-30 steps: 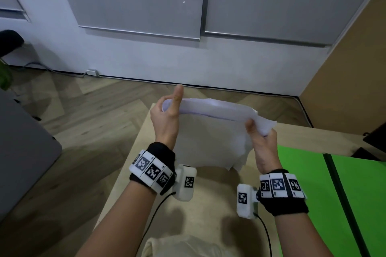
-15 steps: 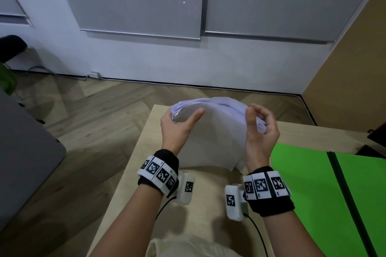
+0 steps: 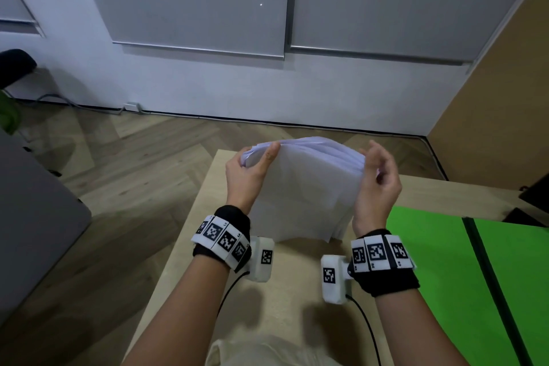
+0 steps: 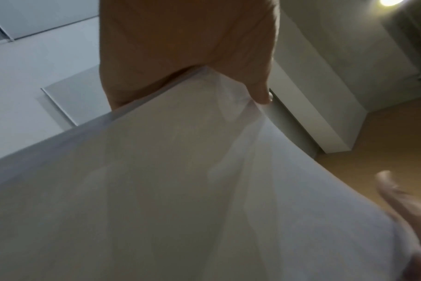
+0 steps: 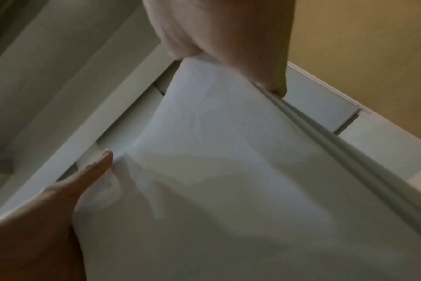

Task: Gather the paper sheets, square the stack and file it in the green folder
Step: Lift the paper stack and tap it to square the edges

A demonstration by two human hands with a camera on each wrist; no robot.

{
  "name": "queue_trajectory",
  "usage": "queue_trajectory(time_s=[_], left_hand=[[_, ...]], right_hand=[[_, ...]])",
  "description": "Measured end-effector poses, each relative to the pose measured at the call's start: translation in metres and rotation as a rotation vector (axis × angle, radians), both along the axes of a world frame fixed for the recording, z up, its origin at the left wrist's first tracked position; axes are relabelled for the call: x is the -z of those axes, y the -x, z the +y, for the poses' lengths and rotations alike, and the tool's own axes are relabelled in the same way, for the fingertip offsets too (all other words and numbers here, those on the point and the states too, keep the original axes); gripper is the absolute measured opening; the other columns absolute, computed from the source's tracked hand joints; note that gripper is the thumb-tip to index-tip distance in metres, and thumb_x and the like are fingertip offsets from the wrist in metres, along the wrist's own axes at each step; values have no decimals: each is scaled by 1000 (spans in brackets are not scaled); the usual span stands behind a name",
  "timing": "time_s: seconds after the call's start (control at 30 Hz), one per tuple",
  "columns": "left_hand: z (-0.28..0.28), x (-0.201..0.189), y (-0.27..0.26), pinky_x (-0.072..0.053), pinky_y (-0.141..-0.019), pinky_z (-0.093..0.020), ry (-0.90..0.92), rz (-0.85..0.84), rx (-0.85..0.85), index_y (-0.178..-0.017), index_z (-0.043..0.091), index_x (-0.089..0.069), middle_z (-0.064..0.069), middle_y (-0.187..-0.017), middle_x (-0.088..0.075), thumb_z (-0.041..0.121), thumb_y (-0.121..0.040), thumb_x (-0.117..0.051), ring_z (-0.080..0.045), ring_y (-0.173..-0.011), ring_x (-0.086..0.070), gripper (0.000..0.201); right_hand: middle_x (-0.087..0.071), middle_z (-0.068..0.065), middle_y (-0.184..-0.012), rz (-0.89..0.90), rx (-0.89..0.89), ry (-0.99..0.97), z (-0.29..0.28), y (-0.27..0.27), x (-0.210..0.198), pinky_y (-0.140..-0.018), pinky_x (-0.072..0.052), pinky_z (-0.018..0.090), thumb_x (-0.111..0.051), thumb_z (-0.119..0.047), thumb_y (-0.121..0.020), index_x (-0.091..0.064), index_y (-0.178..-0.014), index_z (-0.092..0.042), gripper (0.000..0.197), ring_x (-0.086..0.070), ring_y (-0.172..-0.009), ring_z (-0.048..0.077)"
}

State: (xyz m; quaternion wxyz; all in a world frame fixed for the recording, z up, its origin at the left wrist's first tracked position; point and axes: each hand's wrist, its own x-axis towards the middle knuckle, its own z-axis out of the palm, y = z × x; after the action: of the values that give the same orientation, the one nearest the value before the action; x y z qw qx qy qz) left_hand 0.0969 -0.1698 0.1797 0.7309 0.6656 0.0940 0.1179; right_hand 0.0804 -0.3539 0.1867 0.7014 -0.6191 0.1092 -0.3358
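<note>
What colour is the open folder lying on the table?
Bright green, with a dark spine strip; the folder shows best in the head view.

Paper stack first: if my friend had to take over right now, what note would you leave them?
Left hand: grips the paper stack at its upper left edge, thumb in front.
Right hand: holds the upper right edge, fingers loosely curled.
Stack: held upright over the wooden table, bowed, bottom edges uneven.
Green folder: lies open on the table, to the right, no sheets in view in it.
Done: sheets gathered.
Left: square the stack, then file it in the folder.
</note>
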Motion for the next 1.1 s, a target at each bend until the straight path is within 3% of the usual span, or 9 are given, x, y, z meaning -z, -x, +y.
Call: queue_trajectory(time_s=[0.1,0.17,0.3,0.6,0.73,0.87,0.93,1.0,1.1], left_hand=[[3,1,-1,-55,-66,-24,8,80,50,-98,5,-74,-3,-87,-74,40,-70,-82,-10,-74,-69,45],[5,3,1,-56,-61,-20,17,141,120,-98,7,-74,-3,-88,-76,25,-71,-84,-9,-74,-71,34],[7,2,8,-58,-66,-23,11,111,175,-94,15,-73,-6,-93,-76,7,-72,-82,-13,-80,-72,25],[25,-4,16,-51,-79,-22,-75,42,208,-118,8,-64,-12,-115,-69,15,-60,-71,-17,-98,-64,59],[8,-15,16,-52,-73,-14,-94,25,163,-129,13,-52,-3,-108,-64,10,-58,-54,-16,-96,-60,71],[7,-33,16,-25,-116,-49,-861,-279,62,-133,24,-49,4,-131,-57,35,-63,-60,-19,-136,-42,71],[6,-48,16,-10,-120,-46,-1291,-262,189,-123,26,-58,6,-120,-66,41,-71,-62,-20,-137,-43,55],[4,-56,18,-34,-94,-36,-1394,-154,287,-102,24,-68,-2,-98,-73,33,-78,-62,-29,-112,-61,26],[8,-56,20,-35,-60,-32,-1370,-153,240,-86,20,-68,-7,-82,-72,26,-79,-63,-37,-91,-64,10]], right_hand=[[-53,-9,-132,83,-248,157,-5,8,18,-99,-39,12,-65,-66,-62,-43,-137,-23,89,-47,-118,-13],[-62,-8,-125,217,-353,219,-6,10,24,-95,-45,25,-79,-45,-65,-52,-127,-29,69,-56,-113,-1],[-71,-20,-60,260,-294,99,-7,3,17,-66,-48,25,-77,-8,-73,-68,-73,-22,17,-62,-57,-9],[-68,-2,-102,204,-497,95,-23,5,13,-76,-51,13,-77,-6,-73,-67,-106,-17,36,-63,-86,0],[-66,2,-78,301,-387,150,-19,3,16,-68,-45,27,-72,-11,-79,-69,-75,-18,9,-58,-70,5],[-57,7,-69,270,-364,288,-17,-2,10,-62,-40,32,-74,-23,-75,-68,-69,0,24,-47,-68,12],[-57,5,-64,239,-410,356,-12,1,2,-58,-39,31,-74,-24,-75,-69,-70,0,26,-47,-65,10],[-60,1,-62,209,-473,399,-4,6,-10,-56,-39,26,-74,-22,-76,-73,-69,-9,15,-49,-61,8],[-66,-10,-59,203,-511,410,-2,9,-15,-55,-44,20,-77,-20,-74,-73,-67,-24,9,-55,-57,1]])
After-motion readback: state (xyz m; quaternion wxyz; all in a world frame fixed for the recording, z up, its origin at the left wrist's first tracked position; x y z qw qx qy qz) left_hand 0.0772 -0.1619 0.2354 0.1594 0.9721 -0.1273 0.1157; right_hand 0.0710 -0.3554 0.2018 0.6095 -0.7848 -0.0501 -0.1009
